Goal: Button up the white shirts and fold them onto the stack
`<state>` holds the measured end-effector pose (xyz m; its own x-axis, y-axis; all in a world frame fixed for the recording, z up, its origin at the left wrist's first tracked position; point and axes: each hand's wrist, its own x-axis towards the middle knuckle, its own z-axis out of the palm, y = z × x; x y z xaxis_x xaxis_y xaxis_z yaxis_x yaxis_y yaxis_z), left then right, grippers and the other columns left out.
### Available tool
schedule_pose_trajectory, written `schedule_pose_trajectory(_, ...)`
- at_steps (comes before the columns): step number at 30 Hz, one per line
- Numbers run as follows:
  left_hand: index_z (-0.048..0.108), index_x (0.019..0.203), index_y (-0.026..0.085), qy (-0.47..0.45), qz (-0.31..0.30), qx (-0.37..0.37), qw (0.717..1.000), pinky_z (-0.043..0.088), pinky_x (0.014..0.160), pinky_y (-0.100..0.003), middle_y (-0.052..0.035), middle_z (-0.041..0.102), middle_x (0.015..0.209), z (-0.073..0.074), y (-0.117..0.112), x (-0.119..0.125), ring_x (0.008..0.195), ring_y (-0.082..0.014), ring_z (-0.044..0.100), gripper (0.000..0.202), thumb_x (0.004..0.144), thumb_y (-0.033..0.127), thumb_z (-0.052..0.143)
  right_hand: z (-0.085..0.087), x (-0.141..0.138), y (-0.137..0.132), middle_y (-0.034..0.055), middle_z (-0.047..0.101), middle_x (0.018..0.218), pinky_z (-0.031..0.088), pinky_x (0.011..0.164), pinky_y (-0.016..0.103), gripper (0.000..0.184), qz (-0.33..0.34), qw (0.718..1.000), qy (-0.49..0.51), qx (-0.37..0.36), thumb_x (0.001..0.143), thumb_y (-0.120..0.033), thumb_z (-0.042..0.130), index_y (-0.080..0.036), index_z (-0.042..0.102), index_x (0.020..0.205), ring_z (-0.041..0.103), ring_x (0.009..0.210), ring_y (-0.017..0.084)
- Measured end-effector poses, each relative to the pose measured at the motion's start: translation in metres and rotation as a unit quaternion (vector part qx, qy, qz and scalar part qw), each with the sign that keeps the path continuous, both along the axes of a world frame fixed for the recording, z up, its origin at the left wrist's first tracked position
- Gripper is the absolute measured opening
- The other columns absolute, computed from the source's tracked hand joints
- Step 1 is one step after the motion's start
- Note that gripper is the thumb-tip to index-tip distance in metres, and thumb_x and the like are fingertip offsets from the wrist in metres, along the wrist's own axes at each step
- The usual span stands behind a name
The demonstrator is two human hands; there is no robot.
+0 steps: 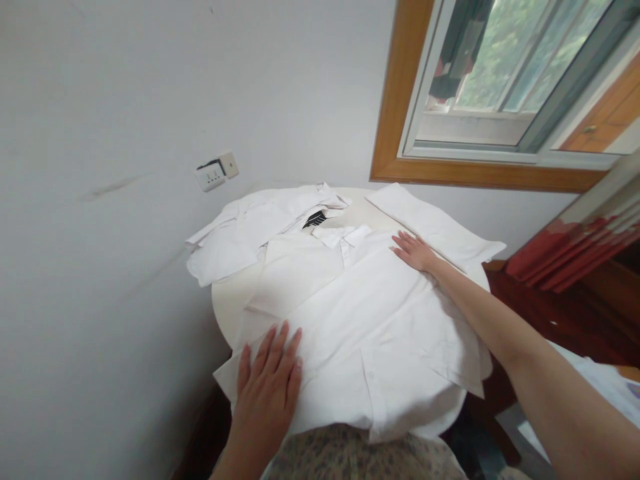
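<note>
A white shirt (350,313) lies spread on a round, cream-coloured table (227,303), its collar toward the far side and one side folded across the body. My left hand (270,373) rests on the shirt near its lower left, fingers stretched out. Farther off, my right hand (413,252) lies flat on the shirt's upper right, fingers spread. Neither hand grips the cloth. Beyond the right hand is a folded white garment (433,223). Another white garment (245,230) lies at the table's far left, hanging slightly over the edge.
A small black patterned item (315,219) shows between the garments. Behind the table stands a white wall with a socket (210,176) and a wood-framed window (495,172). A red and white curtain (555,253) hangs at right. White cloth or paper (595,373) lies lower right.
</note>
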<state>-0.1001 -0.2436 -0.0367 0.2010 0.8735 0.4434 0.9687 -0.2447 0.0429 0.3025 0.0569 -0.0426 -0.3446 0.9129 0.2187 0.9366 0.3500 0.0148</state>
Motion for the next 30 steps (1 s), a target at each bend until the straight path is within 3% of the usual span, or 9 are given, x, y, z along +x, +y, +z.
schedule_pose_trajectory(5, 0.049, 0.139, 0.023, -0.014, 0.004, -0.002, 1.0, 0.011, 0.118, -0.05, -0.0065, 0.043, 0.149, 0.0, 0.0, 0.002, 0.14, -0.0248, 0.035, 0.047, 0.094, 0.029, 0.037, 0.0, 0.0, 0.005, 0.0191, 0.036, 0.151, 0.026, 0.114, 0.048, 0.069, -0.004, 1.0, 0.019, -0.004, 0.097, -0.054, 0.022, -0.007, 0.041, 0.144, 0.029, 0.142, 0.028)
schedule_pose_trajectory(9, 0.051, 0.138, 0.022, -0.021, 0.007, 0.005, 1.0, 0.013, 0.118, -0.05, -0.0073, 0.044, 0.148, 0.002, 0.0, 0.004, 0.138, -0.0258, 0.037, 0.046, 0.094, 0.028, 0.038, 0.01, -0.002, 0.003, 0.0251, 0.044, 0.143, 0.027, 0.114, 0.049, 0.07, 0.005, 0.999, 0.044, 0.023, 0.098, -0.049, 0.017, 0.001, 0.047, 0.138, 0.033, 0.14, 0.03)
schedule_pose_trajectory(13, 0.053, 0.136, 0.022, -0.026, 0.008, 0.013, 1.0, 0.013, 0.117, -0.051, -0.0073, 0.046, 0.147, 0.002, 0.0, 0.006, 0.137, -0.0266, 0.039, 0.045, 0.093, 0.028, 0.039, 0.023, -0.02, -0.023, 0.0217, 0.044, 0.145, 0.026, 0.116, 0.046, 0.07, 0.052, 0.995, 0.071, 0.045, 0.098, -0.05, 0.015, -0.003, 0.048, 0.138, 0.033, 0.14, 0.028)
schedule_pose_trajectory(18, 0.053, 0.135, 0.023, -0.033, 0.009, 0.013, 0.999, 0.012, 0.118, -0.051, -0.0069, 0.045, 0.147, 0.003, 0.0, 0.007, 0.138, -0.026, 0.038, 0.045, 0.094, 0.028, 0.039, 0.02, -0.042, -0.077, 0.009, 0.032, 0.154, 0.023, 0.116, 0.048, 0.061, 0.158, 0.987, 0.028, -0.019, 0.099, -0.052, 0.023, -0.02, 0.039, 0.147, 0.025, 0.144, 0.025)
schedule_pose_trajectory(22, 0.052, 0.137, 0.024, -0.036, 0.007, 0.004, 0.999, 0.012, 0.118, -0.05, -0.0067, 0.045, 0.147, 0.005, -0.001, 0.007, 0.138, -0.0256, 0.037, 0.045, 0.094, 0.029, 0.039, 0.012, -0.035, -0.093, 0.0084, 0.027, 0.156, 0.023, 0.115, 0.05, 0.059, 0.121, 0.992, 0.018, -0.024, 0.098, -0.052, 0.024, -0.023, 0.036, 0.149, 0.024, 0.144, 0.025)
schedule_pose_trajectory(30, 0.052, 0.137, 0.023, -0.029, 0.008, 0.006, 1.0, 0.012, 0.118, -0.049, -0.0068, 0.044, 0.148, 0.005, -0.001, 0.006, 0.138, -0.0253, 0.037, 0.045, 0.094, 0.029, 0.038, 0.007, -0.027, -0.085, 0.0116, 0.029, 0.155, 0.027, 0.113, 0.051, 0.062, 0.046, 0.999, 0.004, 0.016, 0.097, -0.053, 0.025, -0.02, 0.04, 0.147, 0.029, 0.142, 0.03)
